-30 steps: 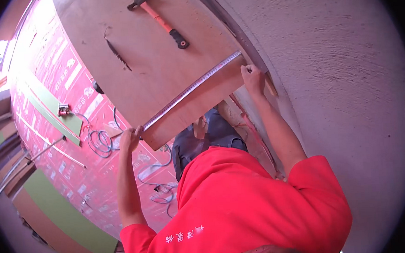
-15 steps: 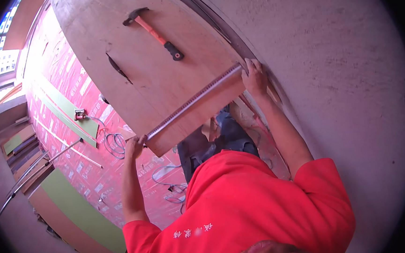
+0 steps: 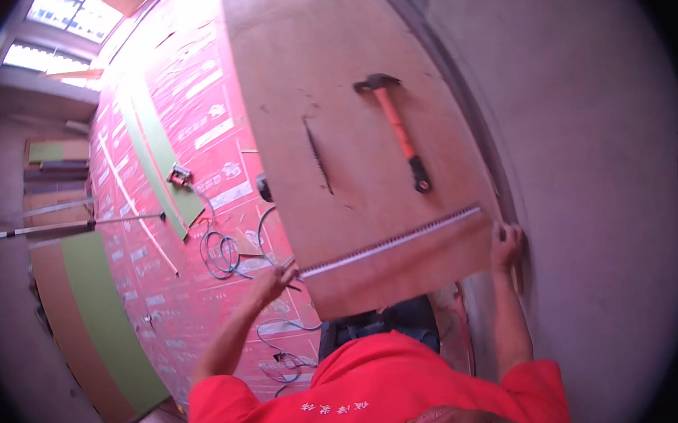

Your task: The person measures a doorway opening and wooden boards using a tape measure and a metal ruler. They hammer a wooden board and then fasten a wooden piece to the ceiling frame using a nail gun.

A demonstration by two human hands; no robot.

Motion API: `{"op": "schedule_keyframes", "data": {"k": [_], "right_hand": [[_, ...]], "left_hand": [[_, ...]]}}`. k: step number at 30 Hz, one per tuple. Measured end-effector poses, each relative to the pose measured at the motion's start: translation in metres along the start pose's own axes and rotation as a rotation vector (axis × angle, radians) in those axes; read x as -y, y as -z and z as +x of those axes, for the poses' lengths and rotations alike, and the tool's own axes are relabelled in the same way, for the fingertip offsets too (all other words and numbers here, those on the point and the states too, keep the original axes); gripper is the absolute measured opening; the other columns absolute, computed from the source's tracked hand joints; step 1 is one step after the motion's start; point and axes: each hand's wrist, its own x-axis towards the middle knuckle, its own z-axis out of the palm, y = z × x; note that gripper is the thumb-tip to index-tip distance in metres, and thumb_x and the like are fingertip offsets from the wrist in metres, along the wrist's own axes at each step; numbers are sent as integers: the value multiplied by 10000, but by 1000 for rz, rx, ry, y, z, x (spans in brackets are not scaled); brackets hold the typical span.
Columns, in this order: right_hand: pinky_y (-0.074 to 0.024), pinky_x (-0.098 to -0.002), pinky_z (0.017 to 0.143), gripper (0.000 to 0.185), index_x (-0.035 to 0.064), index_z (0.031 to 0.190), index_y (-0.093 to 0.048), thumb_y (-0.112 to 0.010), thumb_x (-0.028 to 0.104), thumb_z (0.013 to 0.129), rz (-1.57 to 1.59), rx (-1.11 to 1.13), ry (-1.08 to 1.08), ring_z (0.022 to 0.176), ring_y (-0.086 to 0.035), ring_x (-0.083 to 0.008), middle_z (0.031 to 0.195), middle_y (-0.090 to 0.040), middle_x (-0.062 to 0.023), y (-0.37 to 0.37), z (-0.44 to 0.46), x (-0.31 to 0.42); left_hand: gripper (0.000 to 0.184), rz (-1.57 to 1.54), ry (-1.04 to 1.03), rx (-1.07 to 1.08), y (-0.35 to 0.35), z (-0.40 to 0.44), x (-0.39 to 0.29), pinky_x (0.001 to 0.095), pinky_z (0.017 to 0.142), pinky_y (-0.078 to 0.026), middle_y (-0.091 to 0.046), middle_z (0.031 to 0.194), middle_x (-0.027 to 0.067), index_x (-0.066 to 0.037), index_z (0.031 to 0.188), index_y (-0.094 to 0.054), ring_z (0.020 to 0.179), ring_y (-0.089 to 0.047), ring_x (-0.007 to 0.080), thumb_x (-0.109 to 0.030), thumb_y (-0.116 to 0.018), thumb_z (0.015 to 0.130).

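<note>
A long white strip [image 3: 388, 243] with a dark marked edge, like a measuring tape, lies across a brown wooden board [image 3: 351, 53] near its front edge. My left hand [image 3: 275, 281] is closed at the strip's left end, beside the board's left edge. Just past the other end, my right hand [image 3: 506, 245] has its fingers bent at the board's right edge; what they hold is hidden. Beyond the strip, a claw hammer [image 3: 401, 136] with an orange and black handle rests on the board. A thin dark twisted tool [image 3: 318, 156] lies left of it.
On the left, the floor has a red printed covering [image 3: 204, 87], with a green strip of board [image 3: 164, 157], a small red tool [image 3: 180, 175] and coiled cable [image 3: 220, 253]. Green and brown panels [image 3: 99, 322] stand farther left. A grey wall [image 3: 587, 155] runs along the right.
The view has turned and shifted, so the board, hammer and hands appear lower and farther right. My right hand's fingers, raised half a second ago, are now bent. The strip still lies across the board.
</note>
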Motion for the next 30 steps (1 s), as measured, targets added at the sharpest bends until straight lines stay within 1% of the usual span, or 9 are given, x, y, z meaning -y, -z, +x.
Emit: {"op": "schedule_keyframes", "data": {"k": [7, 10, 11, 13, 15, 20, 21, 22, 30], "right_hand": [[-438, -449, 693, 287, 41, 749, -493, -704, 231, 793, -138, 121, 70, 766, -526, -359, 781, -519, -153, -1, 11, 4], [-433, -446, 723, 234, 41, 917, -567, -682, 215, 812, -167, 81, 146, 783, -518, -355, 811, -512, -153, -3, 14, 4], [-431, -445, 733, 261, 43, 1007, -600, -670, 212, 821, -165, 55, 161, 790, -515, -351, 822, -508, -154, -4, 14, 10], [-431, -443, 741, 333, 60, 1111, -585, -658, 216, 827, -221, 122, 144, 797, -512, -345, 835, -507, -153, 0, 17, 15], [-430, -440, 750, 416, 76, 1215, -570, -647, 220, 832, -271, 202, 126, 804, -508, -340, 847, -505, -152, 1, 16, 15], [-426, -428, 747, 472, 90, 1285, -532, -628, 217, 840, -260, 306, 90, 794, -489, -324, 848, -489, -152, 1, 17, 11], [-426, -428, 747, 472, 90, 1285, -532, -628, 217, 840, -264, 302, 74, 794, -489, -324, 848, -489, -152, 1, 17, 12], [-423, -427, 744, 474, 89, 1285, -532, -630, 209, 838, -250, 296, 78, 788, -484, -322, 841, -483, -150, 2, 18, 14], [-413, -422, 749, 486, 81, 1286, -532, -642, 187, 825, -243, 300, 81, 786, -473, -316, 833, -470, -143, 1, 20, 15]], "left_hand": [[226, 18, -254, -578, 183, 194, 120, 456, 680, -483, -629, 819, 216, -34, 854, -628, 776, -620, 388, -249, -558, 858], [198, 364, -292, -678, 253, 303, 127, 486, 673, -479, -628, 805, 201, -81, 855, -635, 769, -614, 396, -255, -541, 862], [214, 244, -277, -697, 272, 309, 98, 503, 675, -472, -625, 796, 214, -90, 861, -633, 768, -608, 406, -267, -513, 877], [272, 114, -180, -676, 292, 337, 73, 499, 682, -458, -633, 807, 204, -77, 858, -639, 777, -608, 400, -299, -486, 899], [290, -1, -264, -583, 306, 362, 68, 394, 631, -458, -615, 723, 164, -49, 873, -652, 659, -596, 272, -301, -512, 899], [400, 162, -272, 40, 330, 334, 34, 334, 648, -481, -665, 725, 48, -47, 851, -700, 634, -599, 146, -428, -582, 880], [411, 186, -416, 32, 328, 337, 49, 334, 651, -487, -665, 726, 50, -52, 867, -704, 642, -608, 149, -439, -567, 884], [370, 189, -269, 36, 330, 310, 23, 332, 647, -473, -649, 713, 51, -41, 821, -683, 643, -599, 152, -389, -570, 877], [443, 44, -226, -313, 338, 366, 51, 322, 534, -407, -551, 611, 50, -20, 777, -636, 545, -494, 140, -431, -533, 905]]}}
